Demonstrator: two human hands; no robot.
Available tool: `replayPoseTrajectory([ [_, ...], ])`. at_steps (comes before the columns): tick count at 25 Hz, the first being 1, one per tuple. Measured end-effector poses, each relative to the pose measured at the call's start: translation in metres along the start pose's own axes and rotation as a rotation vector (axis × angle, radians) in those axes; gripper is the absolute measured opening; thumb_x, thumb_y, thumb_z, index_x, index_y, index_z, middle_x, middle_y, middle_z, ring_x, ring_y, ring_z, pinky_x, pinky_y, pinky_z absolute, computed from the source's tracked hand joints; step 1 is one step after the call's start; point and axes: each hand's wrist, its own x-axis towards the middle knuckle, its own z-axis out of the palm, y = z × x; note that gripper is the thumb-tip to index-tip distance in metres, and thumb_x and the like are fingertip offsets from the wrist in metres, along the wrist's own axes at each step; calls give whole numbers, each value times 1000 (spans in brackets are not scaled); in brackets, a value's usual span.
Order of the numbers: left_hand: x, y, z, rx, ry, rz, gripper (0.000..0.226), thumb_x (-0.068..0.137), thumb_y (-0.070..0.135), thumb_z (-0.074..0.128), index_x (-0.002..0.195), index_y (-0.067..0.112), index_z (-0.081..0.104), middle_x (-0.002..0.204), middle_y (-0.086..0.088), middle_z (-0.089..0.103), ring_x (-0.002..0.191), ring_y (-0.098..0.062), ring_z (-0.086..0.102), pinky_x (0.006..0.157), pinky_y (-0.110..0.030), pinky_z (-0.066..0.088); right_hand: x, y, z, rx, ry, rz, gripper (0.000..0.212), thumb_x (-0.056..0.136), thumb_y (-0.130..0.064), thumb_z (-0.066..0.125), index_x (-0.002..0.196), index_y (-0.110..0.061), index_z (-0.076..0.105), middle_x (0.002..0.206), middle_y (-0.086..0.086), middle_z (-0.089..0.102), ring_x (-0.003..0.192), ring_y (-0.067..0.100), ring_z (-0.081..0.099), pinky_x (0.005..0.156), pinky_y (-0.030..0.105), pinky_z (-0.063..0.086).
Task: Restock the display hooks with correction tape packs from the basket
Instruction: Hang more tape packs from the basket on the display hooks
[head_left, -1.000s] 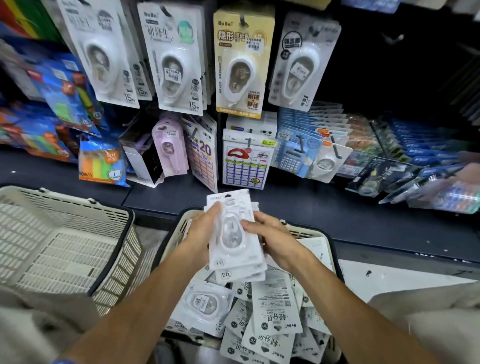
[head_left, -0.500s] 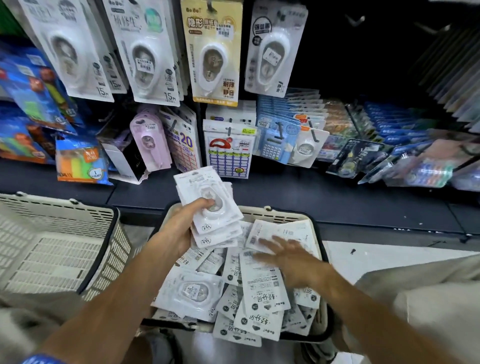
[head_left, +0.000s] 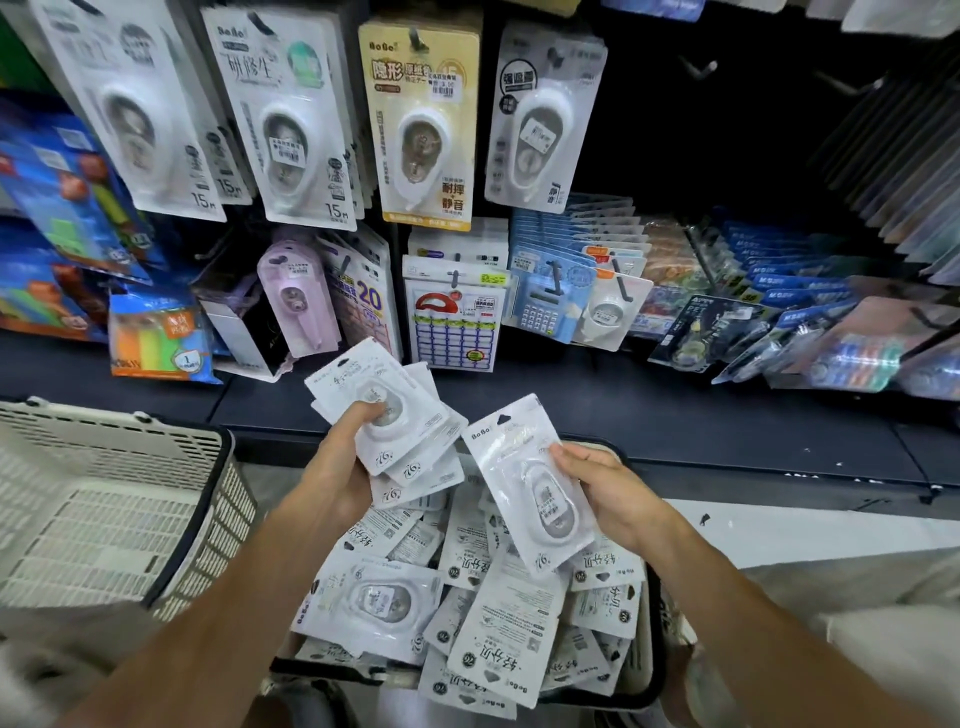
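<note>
My left hand (head_left: 337, 467) grips a fanned stack of white correction tape packs (head_left: 395, 415), thumb across the top pack, above the basket. My right hand (head_left: 608, 493) holds one white correction tape pack (head_left: 530, 483) face up, just right of the stack. Below them the basket (head_left: 652, 649) holds a loose pile of several more packs (head_left: 493, 613), some face down. Above, display hooks carry hanging correction tape cards (head_left: 296, 119). Bare hooks (head_left: 698, 67) stick out of the dark panel at the upper right.
A cream basket (head_left: 119, 499) with nothing in it stands at the left. A dark shelf ledge (head_left: 649, 410) runs behind both baskets. Other stationery hangs or leans along it: a lilac tape pack (head_left: 298, 296), label sheets (head_left: 452, 317), blue packs (head_left: 779, 275) at the right.
My right hand went down into the basket pile and came up holding a single pack beside the stack. My left hand has kept its stack, now tilted left.
</note>
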Motion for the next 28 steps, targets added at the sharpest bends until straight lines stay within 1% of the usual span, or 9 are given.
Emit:
replayPoseTrajectory([
  [6, 6, -5, -1, 140, 5, 39, 37, 89, 15, 66, 126, 12, 66, 104, -9, 77, 89, -27, 72, 74, -41, 60, -1, -29, 9, 310, 63, -97, 25, 91, -26, 62, 102, -9, 76, 96, 11, 78, 81, 25, 76, 70, 39, 63],
  [8, 6, -12, 7, 244, -59, -4, 38, 85, 9, 67, 123, 5, 66, 99, -11, 78, 84, -27, 74, 73, -40, 61, -2, -42, 31, 205, 95, -114, 22, 99, -23, 59, 102, -8, 75, 95, 13, 78, 79, 26, 76, 64, 36, 62],
  [12, 1, -20, 29, 188, -281, -162, 46, 77, 38, 74, 116, 13, 76, 115, -11, 76, 99, -30, 74, 90, -45, 58, -7, -32, 79, 26, 272, -125, 19, 100, -23, 63, 94, -10, 76, 85, 8, 79, 59, 15, 72, 51, 23, 55],
  [15, 1, -14, 33, 257, -298, -114, 59, 62, 42, 85, 117, 21, 77, 118, -11, 76, 104, -31, 74, 82, -45, 62, -9, -37, 92, 12, 247, -166, 24, 98, -29, 66, 81, -19, 79, 88, 8, 80, 69, 20, 74, 64, 34, 60],
  [17, 5, -10, 31, 265, -173, -44, 79, 51, 31, 88, 126, 17, 68, 111, -12, 78, 95, -30, 76, 77, -48, 63, -10, -45, 82, -24, 167, -168, 26, 100, -36, 62, 92, -19, 79, 98, 9, 79, 80, 22, 75, 70, 35, 62],
  [20, 7, -8, 24, 219, -93, 25, 58, 71, 22, 80, 127, 15, 65, 98, -8, 80, 78, -25, 78, 58, -38, 61, -12, -49, 48, -102, 229, -93, 44, 104, -49, 46, 123, -16, 69, 113, 6, 76, 84, 17, 74, 70, 33, 58],
  [23, 9, -10, 18, 279, -30, 60, 46, 83, 17, 74, 127, 14, 65, 100, -9, 80, 84, -30, 76, 73, -50, 62, -17, -37, 44, -32, 161, -33, 54, 100, -60, 43, 146, -32, 46, 138, -3, 61, 108, 19, 66, 84, 44, 54],
  [25, 4, -15, 23, 340, -115, 0, 55, 74, 22, 77, 127, 12, 65, 99, -8, 80, 83, -27, 76, 70, -42, 62, -20, -20, 74, -94, 26, -35, 47, 101, -55, 46, 145, -44, 36, 140, -10, 59, 112, 18, 68, 86, 46, 59],
  [28, 0, -21, 31, 413, -238, -83, 71, 63, 21, 91, 129, 12, 66, 108, -10, 79, 95, -29, 77, 80, -41, 61, -19, -2, 95, -267, 42, -117, 23, 107, -46, 40, 127, -56, 41, 125, -23, 67, 103, 2, 70, 74, 24, 59],
])
